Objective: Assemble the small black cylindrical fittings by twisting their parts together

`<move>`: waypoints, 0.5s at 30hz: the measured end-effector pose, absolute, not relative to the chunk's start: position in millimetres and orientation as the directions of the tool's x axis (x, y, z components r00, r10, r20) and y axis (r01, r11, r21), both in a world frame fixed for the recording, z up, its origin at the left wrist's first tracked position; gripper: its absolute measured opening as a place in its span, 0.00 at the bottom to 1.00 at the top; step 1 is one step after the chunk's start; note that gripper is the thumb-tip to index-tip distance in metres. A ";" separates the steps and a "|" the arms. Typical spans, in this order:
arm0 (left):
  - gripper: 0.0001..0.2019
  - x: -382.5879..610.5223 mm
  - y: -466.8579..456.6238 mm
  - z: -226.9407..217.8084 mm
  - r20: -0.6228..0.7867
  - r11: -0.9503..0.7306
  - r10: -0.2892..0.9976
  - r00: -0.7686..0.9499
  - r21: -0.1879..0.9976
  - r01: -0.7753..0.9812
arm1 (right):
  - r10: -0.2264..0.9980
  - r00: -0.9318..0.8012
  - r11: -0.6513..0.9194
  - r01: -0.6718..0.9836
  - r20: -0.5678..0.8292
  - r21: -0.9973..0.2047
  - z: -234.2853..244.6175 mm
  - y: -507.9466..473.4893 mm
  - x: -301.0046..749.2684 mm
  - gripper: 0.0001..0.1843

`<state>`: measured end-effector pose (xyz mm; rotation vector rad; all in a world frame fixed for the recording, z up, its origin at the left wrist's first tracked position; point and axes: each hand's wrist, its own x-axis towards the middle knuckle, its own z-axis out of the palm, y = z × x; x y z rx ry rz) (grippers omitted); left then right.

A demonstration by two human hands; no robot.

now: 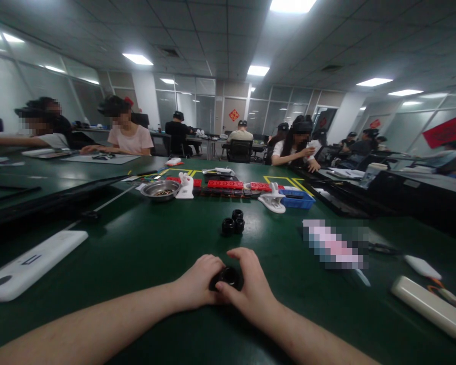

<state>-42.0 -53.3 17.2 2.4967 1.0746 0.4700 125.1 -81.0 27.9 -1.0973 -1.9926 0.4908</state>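
Note:
Both of my hands meet low in the middle of the view, around a black ring-shaped part (230,276) that looks like a small tyre. My left hand (202,278) curls against its left side, the fingertips partly hidden behind it. From the right, my right hand (253,284) wraps it, thumb across the near side and index finger arched over the far side. Just beyond my hands, three similar black ring-shaped parts (233,223) stand in a tight cluster on the green table (152,228).
Farther back are a metal bowl (160,191) of small pieces, red strips (225,184), white clamps (272,199) and a blue tray (297,199). A long white object (34,263) lies left; a cream cylinder (429,306) lies right. Several people sit at surrounding tables.

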 end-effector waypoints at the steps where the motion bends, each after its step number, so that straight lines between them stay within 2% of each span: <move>1: 0.17 -42.0 -53.0 16.6 0.149 -0.631 0.747 0.648 0.467 0.620 | 0.837 -0.304 0.546 0.532 0.455 -0.648 27.6 -80.9 125.1 0.24; 4: 0.19 -42.6 -52.5 14.4 0.139 -0.616 0.757 0.639 0.477 0.627 | 0.826 -0.364 0.563 0.493 0.431 -0.663 27.7 -81.4 127.3 0.24; 9: 0.22 -42.5 -53.3 16.7 0.137 -0.610 0.757 0.639 0.501 0.614 | 0.751 -0.462 0.645 0.364 0.472 -0.672 31.5 -83.2 132.8 0.31; 15: 0.18 -41.3 -54.9 20.2 0.136 -0.615 0.754 0.642 0.489 0.619 | 0.802 -0.358 0.597 0.522 0.479 -0.610 32.7 -81.0 127.7 0.22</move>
